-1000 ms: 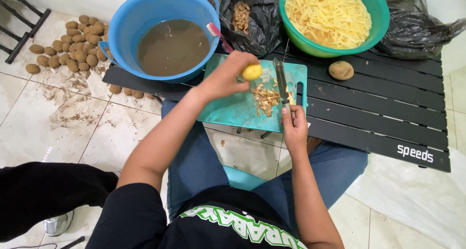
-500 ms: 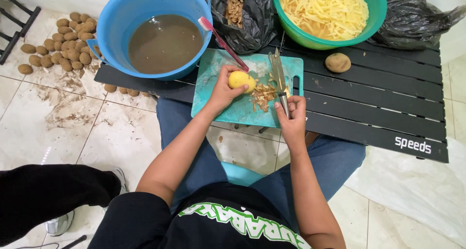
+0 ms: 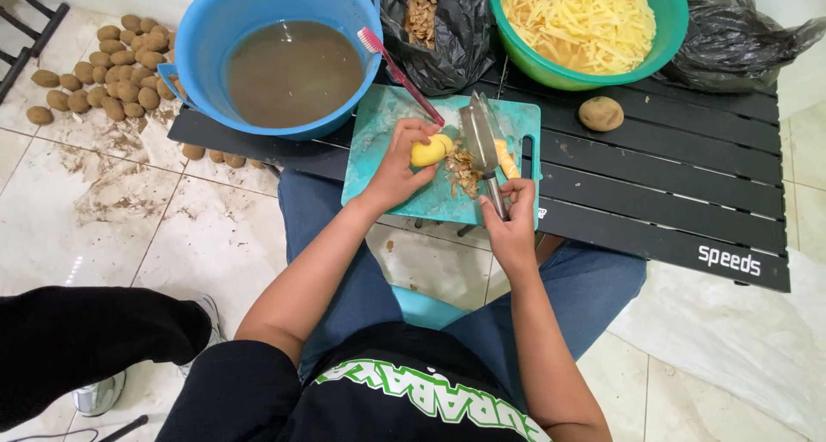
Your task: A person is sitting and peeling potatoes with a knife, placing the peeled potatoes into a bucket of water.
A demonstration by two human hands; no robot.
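My left hand (image 3: 397, 168) grips a peeled yellow potato (image 3: 429, 150) just above a teal cutting board (image 3: 385, 129). My right hand (image 3: 509, 222) holds the handle of a metal peeler (image 3: 482, 141), whose blade lies over the board beside the potato. A small heap of brown peelings (image 3: 463, 172) sits on the board between the two hands. The board rests on a black slatted table (image 3: 671, 192) over my lap.
A blue basin of muddy water (image 3: 292, 72) holds a red toothbrush (image 3: 400, 66). A green bowl of potato strips (image 3: 585, 16), black bags (image 3: 447, 29) with peelings and an unpeeled potato (image 3: 601, 113) stand behind. Several unpeeled potatoes (image 3: 112, 72) lie on the floor; another person's leg (image 3: 77, 347) is at left.
My left hand has drawn the potato back from the basin toward me and down to the board. My right hand has kept the peeler over the board.
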